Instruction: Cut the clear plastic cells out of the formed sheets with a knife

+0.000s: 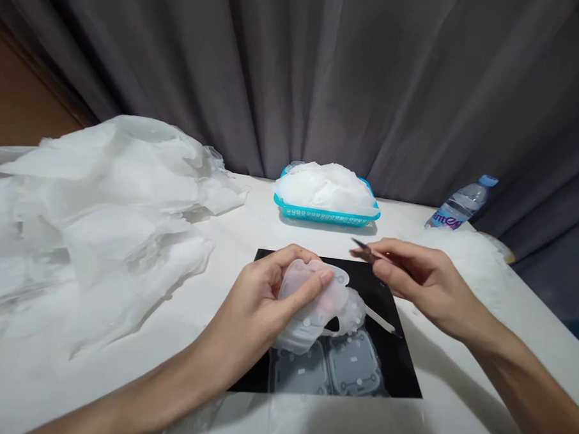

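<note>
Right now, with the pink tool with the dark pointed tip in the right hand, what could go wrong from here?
The pink tool in the right hand has its tip toward the left hand, so a slip might prick a finger. The frosted translucent plastic piece in the left hand looks thin and might tear if pulled. The white heap rises above the turquoise plastic basket's rim, so a bump could spill some.

Probably a workshop; a pointed tool [363, 247], moulded plastic [308, 312] and heaped sheets [112, 215] at a table [253, 231].

The white table [251, 225] carries crumpled sheets [128, 178], a blue basket [328, 215], a black mat [404, 377], a white heap [470, 260], a bottle [464, 200]
</note>
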Demonstrator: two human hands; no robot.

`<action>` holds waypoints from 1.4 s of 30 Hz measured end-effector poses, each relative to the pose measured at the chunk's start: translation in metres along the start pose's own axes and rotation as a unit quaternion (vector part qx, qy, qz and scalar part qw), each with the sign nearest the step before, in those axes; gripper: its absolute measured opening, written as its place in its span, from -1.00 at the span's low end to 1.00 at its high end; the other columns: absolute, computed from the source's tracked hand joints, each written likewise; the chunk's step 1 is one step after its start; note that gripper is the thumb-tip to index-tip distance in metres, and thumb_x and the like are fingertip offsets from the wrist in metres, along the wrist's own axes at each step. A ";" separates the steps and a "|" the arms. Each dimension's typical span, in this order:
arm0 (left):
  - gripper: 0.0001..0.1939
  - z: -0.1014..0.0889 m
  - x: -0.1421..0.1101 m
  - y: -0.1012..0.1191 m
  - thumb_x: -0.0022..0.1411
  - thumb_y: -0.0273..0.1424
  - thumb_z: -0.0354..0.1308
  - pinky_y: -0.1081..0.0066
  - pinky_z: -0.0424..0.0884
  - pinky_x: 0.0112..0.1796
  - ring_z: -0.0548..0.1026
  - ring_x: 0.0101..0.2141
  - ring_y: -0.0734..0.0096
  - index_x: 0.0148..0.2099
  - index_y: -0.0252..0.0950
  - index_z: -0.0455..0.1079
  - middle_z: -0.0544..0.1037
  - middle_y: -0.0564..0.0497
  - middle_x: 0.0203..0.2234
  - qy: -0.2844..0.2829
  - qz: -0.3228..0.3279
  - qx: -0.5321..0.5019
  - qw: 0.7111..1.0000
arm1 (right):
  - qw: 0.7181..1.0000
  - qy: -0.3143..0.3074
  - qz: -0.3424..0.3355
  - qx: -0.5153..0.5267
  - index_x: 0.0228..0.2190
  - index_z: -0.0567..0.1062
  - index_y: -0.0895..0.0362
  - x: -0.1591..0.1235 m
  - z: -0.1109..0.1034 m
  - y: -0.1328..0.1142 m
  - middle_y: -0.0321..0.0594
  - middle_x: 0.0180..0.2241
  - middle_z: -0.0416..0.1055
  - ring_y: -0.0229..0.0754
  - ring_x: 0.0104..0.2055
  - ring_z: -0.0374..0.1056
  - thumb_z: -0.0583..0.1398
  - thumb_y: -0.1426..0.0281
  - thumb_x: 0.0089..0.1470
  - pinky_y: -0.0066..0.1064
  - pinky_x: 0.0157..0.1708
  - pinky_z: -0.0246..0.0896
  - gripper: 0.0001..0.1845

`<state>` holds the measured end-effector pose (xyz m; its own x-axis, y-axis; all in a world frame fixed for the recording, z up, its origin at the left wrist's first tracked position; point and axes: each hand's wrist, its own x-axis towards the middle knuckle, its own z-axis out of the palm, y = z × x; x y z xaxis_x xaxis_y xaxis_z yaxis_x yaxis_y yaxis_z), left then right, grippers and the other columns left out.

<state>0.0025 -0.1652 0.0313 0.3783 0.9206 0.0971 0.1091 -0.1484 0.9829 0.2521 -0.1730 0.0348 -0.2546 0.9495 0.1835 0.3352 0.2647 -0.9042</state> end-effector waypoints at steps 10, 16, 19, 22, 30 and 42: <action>-0.77 -0.002 0.001 0.001 0.38 -0.19 0.29 0.55 0.41 -0.43 0.58 -0.42 0.43 -0.26 -0.19 0.65 0.68 0.11 -0.39 0.014 0.025 0.058 0.998 | 0.996 -0.031 -0.070 -0.052 -0.32 0.67 0.04 0.002 0.001 -0.007 -0.21 -0.24 0.60 -0.15 -0.23 0.46 0.18 0.25 0.42 -0.32 -0.23 0.34 -0.68; -0.76 0.000 0.000 0.004 0.38 -0.20 0.30 0.57 0.43 -0.40 0.61 -0.40 0.42 -0.27 -0.21 0.67 0.71 0.10 -0.36 0.020 0.020 0.067 0.997 | 0.993 -0.043 -0.092 -0.059 -0.09 0.70 0.01 0.002 0.002 -0.004 -0.21 -0.24 0.60 -0.17 -0.27 0.43 0.20 0.26 0.41 -0.33 -0.27 0.33 -0.74; -0.78 0.001 -0.001 0.005 0.39 -0.24 0.31 0.62 0.41 -0.39 0.61 -0.39 0.48 -0.29 -0.21 0.66 0.70 0.14 -0.37 0.028 0.020 0.072 0.997 | 0.994 -0.035 -0.082 -0.066 0.03 0.67 0.00 0.002 0.002 -0.003 -0.20 -0.22 0.59 -0.18 -0.23 0.44 0.20 0.25 0.41 -0.34 -0.24 0.33 -0.71; -0.79 0.001 -0.002 0.005 0.39 -0.25 0.30 0.64 0.39 -0.41 0.60 -0.40 0.52 -0.30 -0.20 0.65 0.69 0.16 -0.38 0.026 0.024 0.061 0.997 | 0.993 -0.043 -0.081 -0.068 0.07 0.65 -0.03 0.002 0.002 -0.002 -0.21 -0.23 0.58 -0.19 -0.22 0.44 0.20 0.24 0.42 -0.35 -0.24 0.32 -0.69; -0.85 0.004 -0.002 0.005 0.39 -0.30 0.31 0.68 0.38 -0.42 0.60 -0.39 0.56 -0.26 -0.16 0.65 0.69 0.19 -0.40 0.021 0.034 0.044 0.998 | 0.993 -0.049 -0.092 -0.063 0.08 0.64 -0.04 0.001 0.003 -0.001 -0.23 -0.25 0.57 -0.19 -0.24 0.43 0.20 0.26 0.42 -0.35 -0.26 0.29 -0.69; -0.88 0.005 -0.005 0.003 0.38 -0.32 0.32 0.71 0.42 -0.39 0.61 -0.38 0.57 -0.25 -0.14 0.64 0.69 0.21 -0.40 0.037 0.052 0.055 0.996 | 0.992 -0.040 -0.097 -0.076 0.10 0.63 -0.06 0.000 0.004 -0.002 -0.25 -0.31 0.49 -0.21 -0.28 0.39 0.20 0.27 0.42 -0.36 -0.30 0.24 -0.69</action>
<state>0.0053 -0.1720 0.0335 0.3250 0.9217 0.2118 0.1748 -0.2786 0.9444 0.2481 -0.1744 0.0348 -0.3961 0.8638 0.3113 0.4049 0.4686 -0.7851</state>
